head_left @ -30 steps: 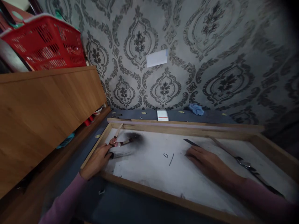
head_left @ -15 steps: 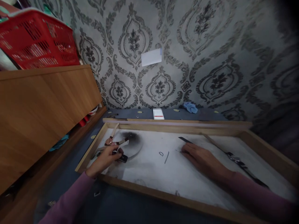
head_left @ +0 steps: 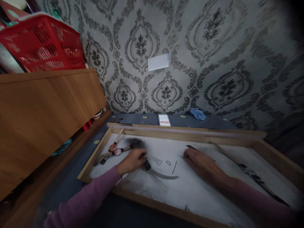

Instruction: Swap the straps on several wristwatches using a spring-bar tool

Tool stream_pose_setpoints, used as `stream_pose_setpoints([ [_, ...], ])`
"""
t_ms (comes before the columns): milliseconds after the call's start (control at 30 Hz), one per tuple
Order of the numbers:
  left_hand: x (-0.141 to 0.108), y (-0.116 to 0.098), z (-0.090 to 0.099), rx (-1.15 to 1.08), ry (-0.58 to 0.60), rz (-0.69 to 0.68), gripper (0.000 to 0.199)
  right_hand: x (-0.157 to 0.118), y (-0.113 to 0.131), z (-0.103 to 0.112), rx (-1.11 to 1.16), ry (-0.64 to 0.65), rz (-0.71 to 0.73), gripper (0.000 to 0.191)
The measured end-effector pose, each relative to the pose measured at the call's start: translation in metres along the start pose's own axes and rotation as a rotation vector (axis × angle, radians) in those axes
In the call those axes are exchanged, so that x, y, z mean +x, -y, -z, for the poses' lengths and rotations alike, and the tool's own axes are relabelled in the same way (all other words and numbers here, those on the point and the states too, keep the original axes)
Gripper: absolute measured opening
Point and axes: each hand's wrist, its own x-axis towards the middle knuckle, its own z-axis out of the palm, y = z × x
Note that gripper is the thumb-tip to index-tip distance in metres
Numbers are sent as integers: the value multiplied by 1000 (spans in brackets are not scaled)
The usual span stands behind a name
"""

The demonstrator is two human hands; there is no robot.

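The black watch (head_left: 147, 165) has left the cluster by the tray's left wall. Within the last second the left grip (head_left: 133, 161) has carried it inward, and now pinches it a little towards 9 o'clock from the centre of the tray (head_left: 180, 135). A pale strap (head_left: 155, 160) and a blurred grey strap (head_left: 166, 176) trail towards 3 and 4 o'clock; the watch seems lifted, though contact underneath is unclear. It is thus set apart from the two copper watches (head_left: 112, 147) at 10 o'clock and the small black piece (head_left: 103, 161) at 9.

The right grip (head_left: 199, 161) has stayed at 3 o'clock, fingers curled over a dark strip (head_left: 191, 147); I cannot tell whether it holds it.

For room, the white floor (head_left: 166, 148) runs between both grips, pen marks (head_left: 174, 167) in its middle, and on up to the far wall at 12. The left sleeve (head_left: 95, 191) crosses the rim at 8 o'clock; the right sleeve (head_left: 258, 202) lies near the long watch (head_left: 248, 171), which limits room towards 3.
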Motion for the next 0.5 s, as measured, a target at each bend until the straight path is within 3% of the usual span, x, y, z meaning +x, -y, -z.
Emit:
stream_pose_setpoints([
  [167, 11, 6, -2, -45, 4, -11, 4, 15, 9, 0, 71, -9, -70, 12],
  [333, 12, 7, -1, -136, 40, -35, 14, 18, 25, 7, 151, -18, -164, 10],
  [500, 18, -9, -6, -226, 96, -68, 27, 15, 53, 13, 450, 4, -181, 16],
])
